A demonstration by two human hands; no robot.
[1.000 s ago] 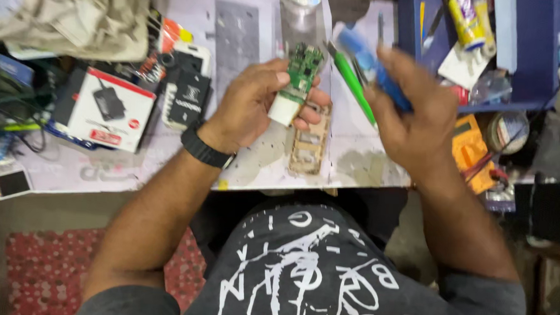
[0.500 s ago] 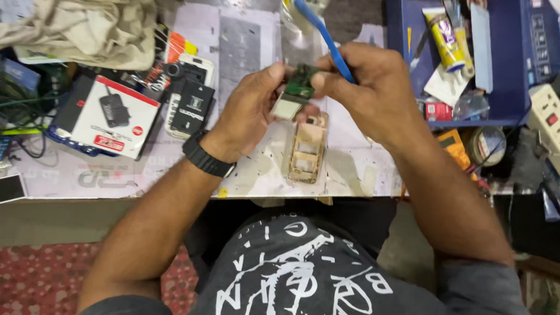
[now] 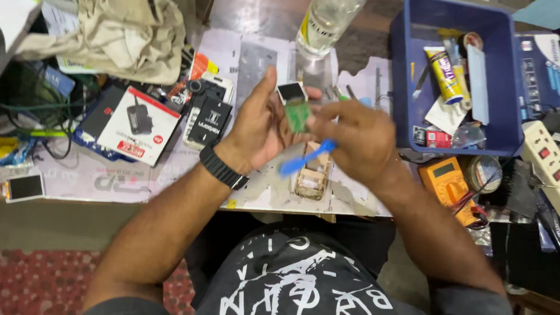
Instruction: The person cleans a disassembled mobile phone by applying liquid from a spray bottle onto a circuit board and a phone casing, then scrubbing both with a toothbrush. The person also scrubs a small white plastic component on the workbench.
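The left hand (image 3: 259, 128), a black band at its wrist, was clasped around a small green circuit board (image 3: 297, 114) with a dark square part at its upper end, held above the cluttered surface (image 3: 166, 178); the right hand (image 3: 356, 139) was pinched onto the same board from the other side while also grasping a thin blue plastic tool (image 3: 305, 158), blurred, its handle slanting down and left; below the hands lay a tan rectangular frame (image 3: 312, 178) on papers; a clear plastic bottle (image 3: 327, 18) stood beyond; a blue plastic bin (image 3: 400, 74) of tubes sat right, near an orange multimeter (image 3: 446, 180); crumpled beige cloth (image 3: 109, 30) lay far left.
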